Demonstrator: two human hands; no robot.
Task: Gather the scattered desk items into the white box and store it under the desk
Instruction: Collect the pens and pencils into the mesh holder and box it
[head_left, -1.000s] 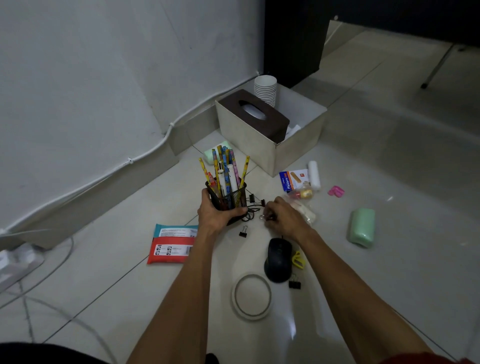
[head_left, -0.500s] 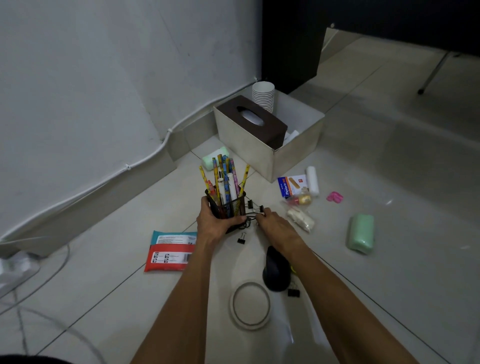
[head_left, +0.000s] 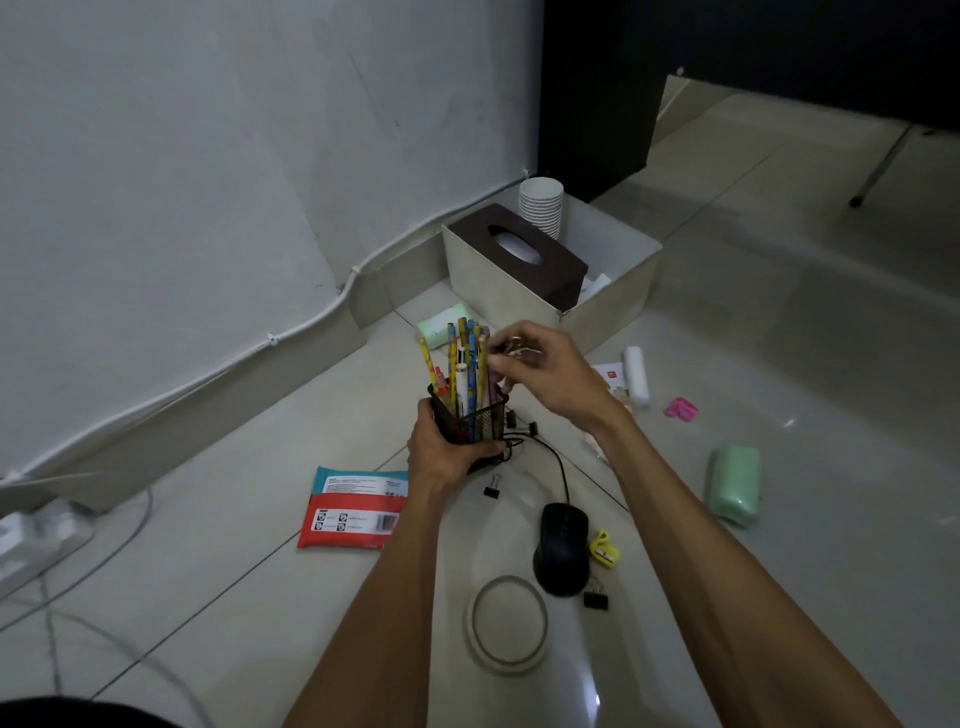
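While the left hand (head_left: 441, 452) grips the black mesh pen holder (head_left: 478, 421) from its near side, fingers curled round the lower wall, the holder stands upright; whether its base touches the tiled floor (head_left: 779, 364) cannot be told. Coloured pencils (head_left: 467, 353) rise from the holder. The right hand (head_left: 550, 374) hovers just above the pencil tips, its thumb and curled fingertips pinching a small shiny item (head_left: 515, 349) that is too blurred to identify.

The white box (head_left: 613, 312) sits on the floor beyond both hands, near the wall (head_left: 208, 208). It contains a brown tissue box (head_left: 556, 270) leaning on its left rim and a stack of paper cups (head_left: 541, 208) at the far side.

Items lying on the floor outside the box:
- a red and teal packet (head_left: 353, 509), left of the left wrist;
- a black mouse (head_left: 562, 545) between the forearms, its cable (head_left: 558, 462) running toward the holder;
- a white ring (head_left: 471, 631) just nearer than the mouse;
- a yellow clip (head_left: 603, 546) beside the mouse, and a black binder clip (head_left: 595, 598) below it;
- a second binder clip (head_left: 492, 490) near the left hand;
- a green case (head_left: 735, 486), a pink piece (head_left: 680, 409) and a white tube (head_left: 636, 376), right of the right arm;
- a pale green packet (head_left: 441, 325) behind the pencils.

A power strip (head_left: 31, 530) lies at the far left.
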